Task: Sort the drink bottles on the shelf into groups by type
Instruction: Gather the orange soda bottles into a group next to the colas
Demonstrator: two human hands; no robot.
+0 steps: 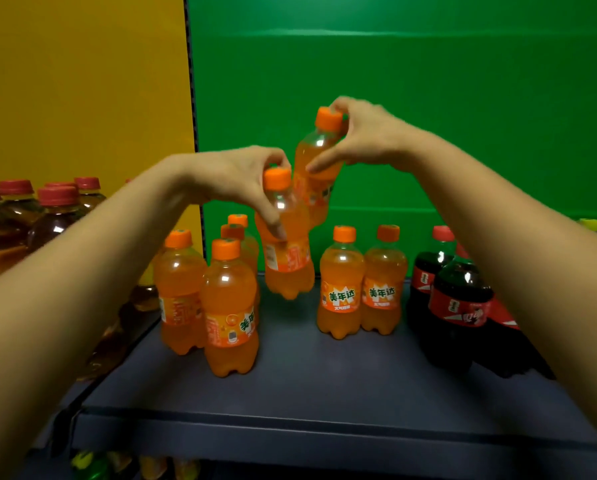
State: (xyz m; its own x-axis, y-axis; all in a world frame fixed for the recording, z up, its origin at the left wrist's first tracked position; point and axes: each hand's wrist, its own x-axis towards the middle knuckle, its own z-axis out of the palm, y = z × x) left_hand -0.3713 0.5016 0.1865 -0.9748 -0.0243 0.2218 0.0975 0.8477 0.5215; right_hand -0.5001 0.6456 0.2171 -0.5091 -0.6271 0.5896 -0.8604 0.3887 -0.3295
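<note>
Two bare arms are all I can see of the person. The left forearm (82, 271) is uncovered along its whole visible length, and so is the right forearm (497, 216). The left hand (234, 181) and right hand (366, 133) are bare too, with slender fingers (324, 160). The fingernails are too blurred to make out.

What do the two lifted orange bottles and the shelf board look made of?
Lower lifted bottle and upper lifted bottle: apparently clear glossy plastic; sharp highlights, orange drink visible through the walls. Shelf board: matte dark blue-grey; painted metal or laminate, cannot tell.
</note>
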